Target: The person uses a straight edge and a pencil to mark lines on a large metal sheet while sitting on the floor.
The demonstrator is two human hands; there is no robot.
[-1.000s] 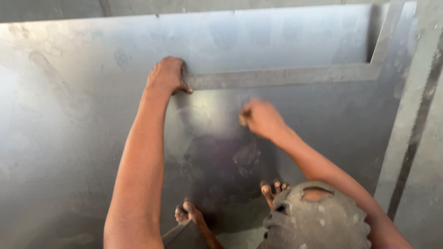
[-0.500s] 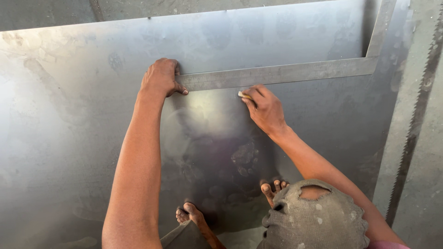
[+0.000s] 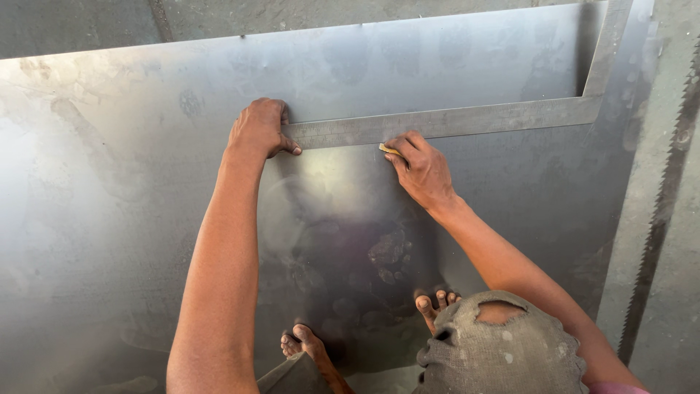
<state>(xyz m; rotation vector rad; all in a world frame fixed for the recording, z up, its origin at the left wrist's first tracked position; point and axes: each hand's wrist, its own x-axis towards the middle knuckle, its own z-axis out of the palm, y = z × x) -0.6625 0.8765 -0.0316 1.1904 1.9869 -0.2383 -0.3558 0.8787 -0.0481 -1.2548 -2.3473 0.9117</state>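
Grey concrete floor [image 3: 328, 14] shows along the top edge, and on it lies a large dull steel sheet [image 3: 109, 219] that fills most of the view. On the sheet rests an L-shaped steel square [image 3: 474, 120], its long arm running left to right across the middle and its short arm rising toward the top right corner. A long toothed saw blade [image 3: 667, 204] lies along the right side, just off the sheet's edge.

The left hand [image 3: 259, 130] sits on the left end of the square's long arm, fingers [image 3: 281, 120] curled together and pressed down on the metal, the thumb hooked over the lower edge. The right hand [image 3: 423, 168] is just below the square, near the middle of its long arm, and pinches a small yellowish marker [image 3: 389, 149] between thumb and fingertips; the tip of the marker touches the sheet right against the square's lower edge. What kind of marker it is cannot be told, since it is too small.

Half a second ago the right hand held the marker a little to the right of where it had been a full second ago, when it sat lower and away from the square; now it is tight against the edge. The left hand has stayed on the square's end throughout.

At the bottom, bare toes [image 3: 437, 300] rest on the sheet beside a torn grey cloth over a knee [image 3: 496, 343].
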